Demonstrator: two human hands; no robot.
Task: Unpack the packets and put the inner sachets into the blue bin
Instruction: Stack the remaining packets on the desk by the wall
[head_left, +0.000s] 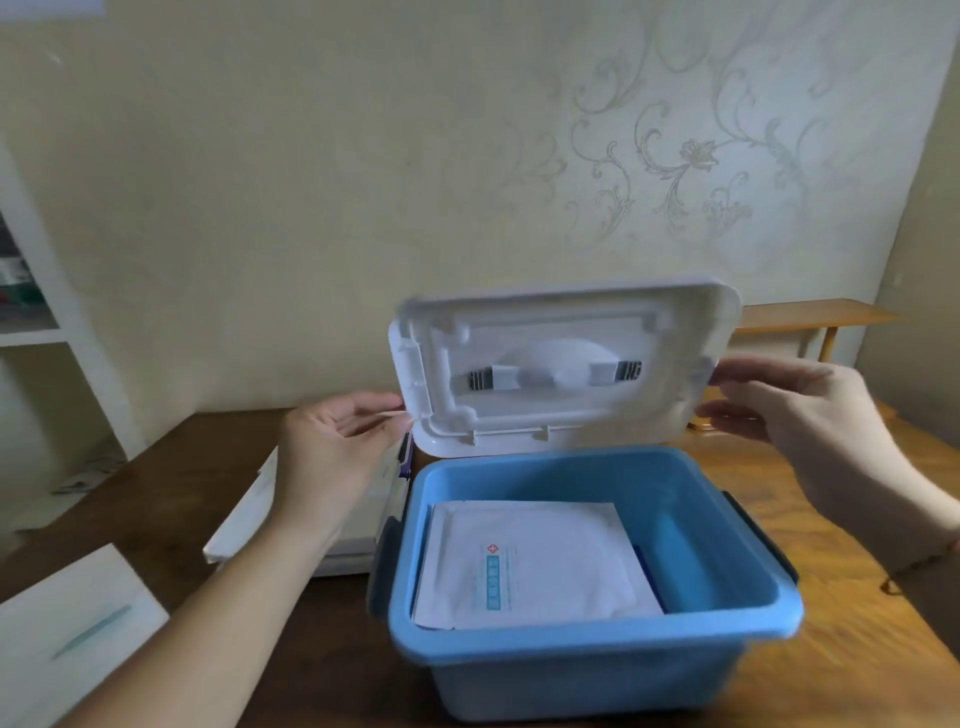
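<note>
The blue bin (597, 654) stands on the wooden table in front of me. Its white lid (561, 364) is raised upright above the bin's back edge. My left hand (337, 441) pinches the lid's lower left edge, while my right hand (795, 415) holds its right edge between thumb and fingers. Inside the bin lie flat white sachets (530, 561) with a blue label strip. White packets (358, 525) lie just left of the bin, partly hidden behind my left forearm.
A flat white packet (72, 629) with a teal streak lies at the table's front left corner. A white shelf unit (47, 322) stands at the far left. The wall is close behind the table, and a wooden bench (810, 317) stands at the back right.
</note>
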